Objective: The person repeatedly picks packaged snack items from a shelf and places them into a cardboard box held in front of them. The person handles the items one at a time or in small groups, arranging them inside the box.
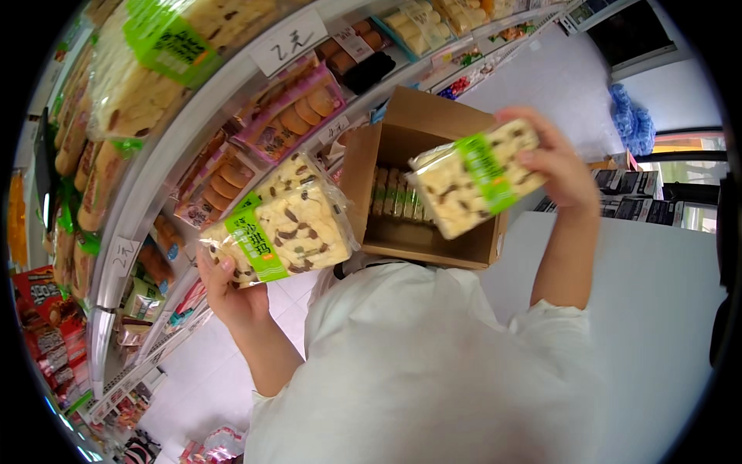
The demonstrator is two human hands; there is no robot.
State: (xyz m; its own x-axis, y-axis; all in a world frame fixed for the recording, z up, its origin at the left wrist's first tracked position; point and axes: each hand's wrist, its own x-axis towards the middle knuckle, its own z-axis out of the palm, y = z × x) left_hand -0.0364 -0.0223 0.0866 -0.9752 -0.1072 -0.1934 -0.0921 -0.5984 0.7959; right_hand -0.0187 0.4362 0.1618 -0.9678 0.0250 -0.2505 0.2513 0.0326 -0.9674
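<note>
My left hand (pixel 235 290) grips clear-wrapped sachima cakes (pixel 301 232) with dark raisins and a green label band. Behind the front pack, part of at least one more such pack shows. In my right hand (pixel 556 159) is another wrapped sachima pack (pixel 478 174), held above the right side of an open cardboard box (pixel 440 255). Inside the box, several more packs (pixel 394 191) stand on edge in a row. The held pack hides part of that row.
Curved store shelves (pixel 220 87) run along the left, bearing handwritten price cards (pixel 290 42). Pink-edged packs of round pastries (pixel 301 119) lie on a lower tier. A white surface (pixel 637 278) extends at the right, with stacked dark boxes (pixel 632 197) beyond it.
</note>
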